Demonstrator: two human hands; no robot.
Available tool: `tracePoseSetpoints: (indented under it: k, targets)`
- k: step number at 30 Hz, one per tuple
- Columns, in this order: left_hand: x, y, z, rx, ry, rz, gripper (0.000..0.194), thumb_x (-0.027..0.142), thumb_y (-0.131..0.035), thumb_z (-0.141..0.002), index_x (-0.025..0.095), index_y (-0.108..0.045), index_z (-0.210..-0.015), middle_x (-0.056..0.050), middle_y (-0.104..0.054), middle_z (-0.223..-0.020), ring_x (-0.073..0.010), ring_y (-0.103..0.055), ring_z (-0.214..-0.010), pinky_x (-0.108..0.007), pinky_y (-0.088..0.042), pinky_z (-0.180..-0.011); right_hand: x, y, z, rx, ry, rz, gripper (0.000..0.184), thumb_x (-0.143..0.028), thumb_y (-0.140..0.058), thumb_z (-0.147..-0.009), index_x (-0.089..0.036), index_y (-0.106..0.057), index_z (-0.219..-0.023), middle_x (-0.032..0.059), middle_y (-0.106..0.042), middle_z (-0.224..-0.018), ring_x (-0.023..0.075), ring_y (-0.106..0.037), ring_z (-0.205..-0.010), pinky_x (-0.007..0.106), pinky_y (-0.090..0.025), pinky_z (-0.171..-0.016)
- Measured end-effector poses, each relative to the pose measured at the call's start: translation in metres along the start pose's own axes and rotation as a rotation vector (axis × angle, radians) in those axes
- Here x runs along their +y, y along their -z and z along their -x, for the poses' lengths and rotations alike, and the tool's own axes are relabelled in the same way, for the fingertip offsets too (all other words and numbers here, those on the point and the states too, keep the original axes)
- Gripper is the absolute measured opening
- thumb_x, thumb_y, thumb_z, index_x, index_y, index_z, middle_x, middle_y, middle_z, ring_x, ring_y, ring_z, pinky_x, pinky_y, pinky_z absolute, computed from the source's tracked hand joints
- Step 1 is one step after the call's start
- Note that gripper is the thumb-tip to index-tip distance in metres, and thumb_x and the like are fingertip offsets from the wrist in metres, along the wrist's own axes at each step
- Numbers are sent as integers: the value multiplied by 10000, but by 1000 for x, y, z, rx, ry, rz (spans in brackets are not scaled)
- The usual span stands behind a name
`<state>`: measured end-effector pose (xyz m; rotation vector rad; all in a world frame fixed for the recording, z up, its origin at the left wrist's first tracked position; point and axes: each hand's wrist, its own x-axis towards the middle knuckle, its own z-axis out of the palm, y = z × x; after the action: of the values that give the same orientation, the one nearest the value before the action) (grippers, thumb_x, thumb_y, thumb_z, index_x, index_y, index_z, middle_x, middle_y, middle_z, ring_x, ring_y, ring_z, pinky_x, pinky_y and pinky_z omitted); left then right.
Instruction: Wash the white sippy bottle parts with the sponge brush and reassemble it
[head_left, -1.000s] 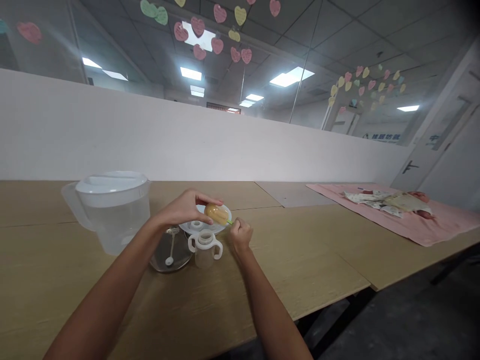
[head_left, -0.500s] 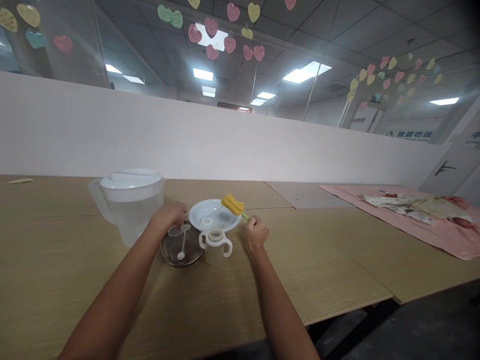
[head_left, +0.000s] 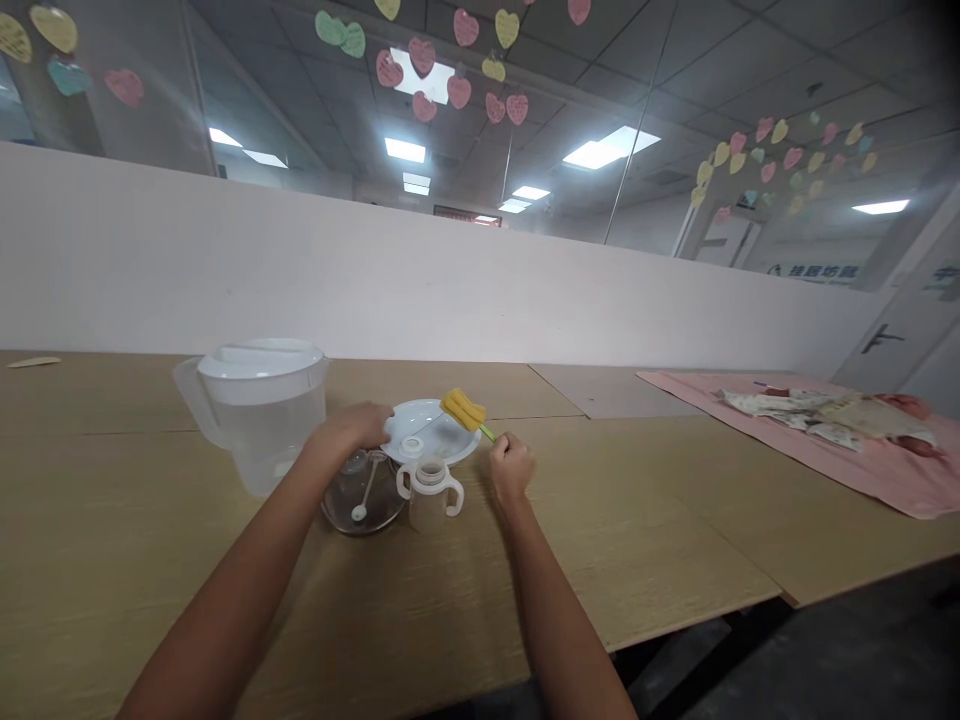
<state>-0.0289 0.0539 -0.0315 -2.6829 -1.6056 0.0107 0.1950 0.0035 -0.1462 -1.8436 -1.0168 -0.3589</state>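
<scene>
My right hand [head_left: 512, 466] is closed around the green handle of a sponge bottle brush [head_left: 463, 410], its yellow head held over the right side of a white plate [head_left: 450, 445]. My left hand [head_left: 361, 424] reaches over a round metal tray [head_left: 346, 512] to the plate's left rim, fingers stretched out and holding nothing that I can see. On the tray are a clear cap [head_left: 355, 462], partly under the hand, and a thin white straw piece [head_left: 365, 492] with a round end. A white ring [head_left: 411, 446] lies in the plate. In front stands a clear two-handled bottle [head_left: 430, 497] without a lid.
A large lidded plastic pitcher [head_left: 262, 420] with liquid in it stands left of the tray. Far right, a pink cloth [head_left: 840, 470] carries folded fabric pieces [head_left: 855, 415]. A white wall [head_left: 450, 300] runs along the table's back edge.
My left hand has shifted right from the clear cap on the tray to the plate's rim. My right hand and the brush have hardly moved.
</scene>
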Motion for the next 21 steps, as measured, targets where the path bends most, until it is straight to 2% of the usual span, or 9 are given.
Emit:
tracePoseSetpoints:
  k: [4, 8, 12, 15, 18, 21]
  targets:
    - [22, 10, 5, 26, -147, 86, 413, 284, -412, -808, 202, -505, -1203, -67, -545, -1229, -205, -527, -1074, -286, -398, -878, 1, -1, 0, -8, -7, 5, 306, -151, -344, -743, -139, -568, -534, 13, -480, -491, 88, -200, -455, 257, -98, -494]
    - [40, -10, -9, 29, -363, 376, 375, 255, -386, -826, 157, -560, -1143, -75, -554, -1218, -190, -517, -1082, -266, -368, -913, 1, -1, 0, -10, -3, 7, 304, -152, -348, -744, -141, -566, -532, 15, -492, -495, 89, -212, -451, 255, -100, -492]
    - [44, -43, -32, -13, -394, 440, 327, 219, -482, -754, 165, -628, -1042, -64, -629, -1107, -193, -567, -997, -252, -397, -866, 0, -1, 0, -9, 8, 16, 312, -151, -347, -750, -139, -577, -540, 23, -505, -498, 90, -242, -444, 258, -102, -490]
    - [44, -57, -41, -2, -376, 491, 301, 211, -542, -686, 160, -663, -957, -58, -685, -946, -193, -614, -846, -240, -443, -744, 0, -1, 0, -4, 11, 33, 317, -146, -343, -754, -138, -584, -549, 28, -515, -504, 91, -253, -439, 259, -102, -489]
    - [42, -54, -44, 86, -327, 550, 267, 204, -579, -632, 129, -674, -870, -61, -688, -796, -194, -615, -746, -246, -450, -668, 1, -2, -1, 0, 8, 51, 318, -140, -341, -757, -140, -582, -550, 28, -522, -506, 91, -254, -438, 257, -103, -488]
    - [40, -39, -40, 189, -302, 632, 262, 229, -585, -640, 133, -651, -874, -42, -673, -762, -172, -609, -734, -242, -460, -670, 2, -2, -1, 1, 7, 69, 318, -133, -339, -759, -141, -583, -556, 28, -528, -510, 90, -254, -437, 258, -100, -488]
